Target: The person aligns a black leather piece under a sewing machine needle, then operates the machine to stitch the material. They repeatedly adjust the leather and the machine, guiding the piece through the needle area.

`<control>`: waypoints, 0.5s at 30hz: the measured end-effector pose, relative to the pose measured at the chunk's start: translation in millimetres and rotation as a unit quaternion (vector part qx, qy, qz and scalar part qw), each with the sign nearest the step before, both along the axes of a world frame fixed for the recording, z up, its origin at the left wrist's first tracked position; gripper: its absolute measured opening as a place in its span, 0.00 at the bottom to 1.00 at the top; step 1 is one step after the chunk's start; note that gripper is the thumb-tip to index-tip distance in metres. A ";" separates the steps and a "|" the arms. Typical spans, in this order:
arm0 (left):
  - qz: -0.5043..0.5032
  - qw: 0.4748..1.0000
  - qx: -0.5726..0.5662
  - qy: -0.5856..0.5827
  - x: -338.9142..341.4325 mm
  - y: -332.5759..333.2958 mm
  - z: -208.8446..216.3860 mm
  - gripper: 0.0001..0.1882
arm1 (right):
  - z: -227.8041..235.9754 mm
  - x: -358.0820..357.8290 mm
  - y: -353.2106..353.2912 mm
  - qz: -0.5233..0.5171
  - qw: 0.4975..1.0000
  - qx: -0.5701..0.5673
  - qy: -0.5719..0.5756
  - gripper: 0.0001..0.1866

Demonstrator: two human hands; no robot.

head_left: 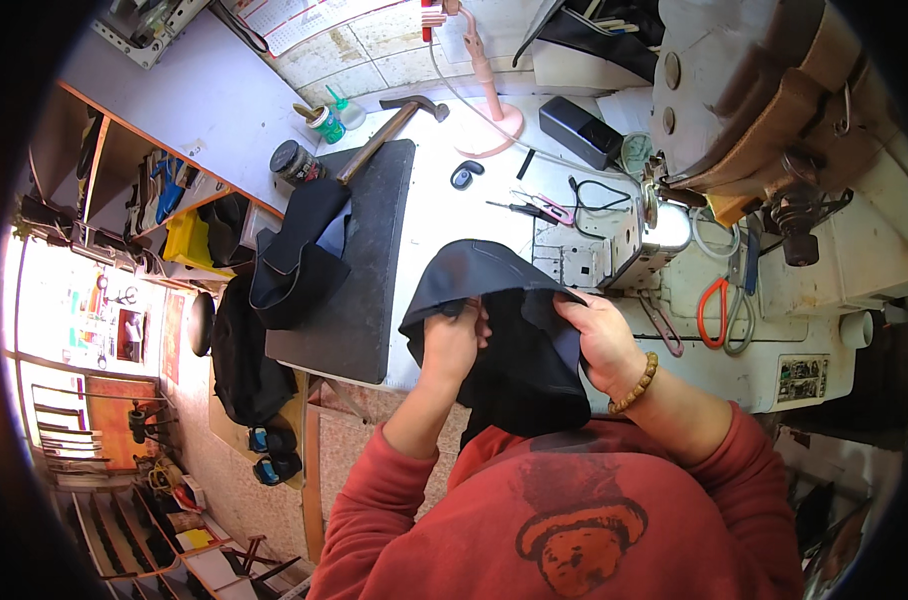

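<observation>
A soft black boot upper point(484, 268) with a stitched line along its edge is spread between my hands, at the front edge of the white table. My left hand point(454, 342) is closed on its lower left edge, the fingers curled and partly hidden in the fold. At the right edge my right hand point(604, 342) pinches the material between thumb and fingers, a beaded bracelet on its wrist. Some grey-blue lining shows beside the right fingers. To the left, a second black boot upper point(299, 255) lies on a dark mat point(369, 290).
A sewing machine point(764, 110) stands at the right, with orange-handled scissors point(712, 315) on its bed. A hammer point(389, 135) rests across the mat's far edge. Behind are a pink lamp stand point(494, 125), a black box point(579, 130) and a dark jar point(296, 160).
</observation>
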State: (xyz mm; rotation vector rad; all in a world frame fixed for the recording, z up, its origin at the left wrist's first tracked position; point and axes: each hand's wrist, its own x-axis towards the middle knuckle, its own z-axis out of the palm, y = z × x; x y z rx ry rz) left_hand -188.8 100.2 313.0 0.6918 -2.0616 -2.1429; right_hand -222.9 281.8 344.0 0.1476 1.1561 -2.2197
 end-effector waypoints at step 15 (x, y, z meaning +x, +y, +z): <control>-0.107 0.853 -0.483 0.168 14.2 29.0 31.0 0.06 | 3.6 6.8 -3.0 0.021 1.000 0.015 0.000 0.14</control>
